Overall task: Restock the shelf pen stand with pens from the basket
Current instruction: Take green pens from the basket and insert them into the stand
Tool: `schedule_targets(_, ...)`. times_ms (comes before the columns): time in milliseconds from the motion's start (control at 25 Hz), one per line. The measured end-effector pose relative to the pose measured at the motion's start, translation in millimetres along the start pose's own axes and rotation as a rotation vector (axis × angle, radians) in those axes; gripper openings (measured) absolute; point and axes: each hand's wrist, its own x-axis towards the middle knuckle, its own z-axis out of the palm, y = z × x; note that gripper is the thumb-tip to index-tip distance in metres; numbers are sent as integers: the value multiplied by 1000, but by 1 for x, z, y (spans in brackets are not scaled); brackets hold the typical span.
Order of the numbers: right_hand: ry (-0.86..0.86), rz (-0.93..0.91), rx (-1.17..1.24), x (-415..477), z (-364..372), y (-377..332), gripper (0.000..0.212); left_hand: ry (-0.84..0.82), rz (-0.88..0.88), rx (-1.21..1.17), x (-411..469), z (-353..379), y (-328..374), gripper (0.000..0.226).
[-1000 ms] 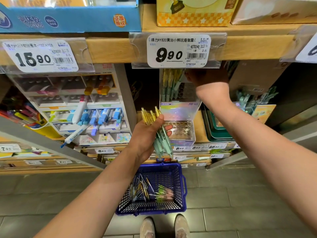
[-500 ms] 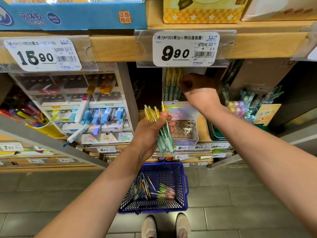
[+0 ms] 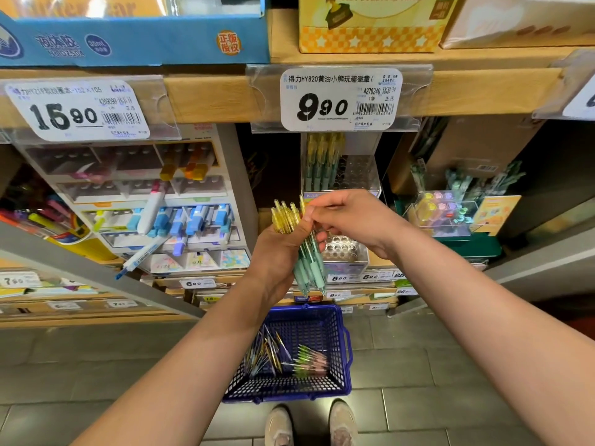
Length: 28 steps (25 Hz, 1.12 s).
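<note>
My left hand (image 3: 280,255) grips a bundle of pens (image 3: 307,265) with yellow tops and mint-green barrels, held upright in front of the shelf. My right hand (image 3: 347,217) has come down onto the bundle and pinches the top of one pen with thumb and fingers. Behind the hands stands the clear tiered pen stand (image 3: 357,175); a few matching pens sit in its upper left holes and its lower tier shows open holes. On the floor below sits the blue basket (image 3: 341,346) with several more pens (image 3: 283,355) lying inside.
A wooden shelf edge with a 9.90 price tag (image 3: 341,99) hangs just above the stand. A white highlighter display (image 3: 161,204) stands to the left, and a clear box of small items (image 3: 441,214) to the right. My shoes (image 3: 309,423) stand by the basket on the grey tiled floor.
My right hand has drawn back from the upper tier of the stand and come down to the bundle in my left hand, where it now pinches a pen. The left hand stayed in place.
</note>
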Motion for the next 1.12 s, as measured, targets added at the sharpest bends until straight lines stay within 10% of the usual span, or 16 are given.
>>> schedule_targets(800, -69, 37, -79, 10, -6, 10, 21, -73, 7, 111, 6, -5, -4, 27)
schedule_targets(1120, 450, -145, 36, 14, -40, -20, 15, -35, -42, 43, 10, -5, -3, 40)
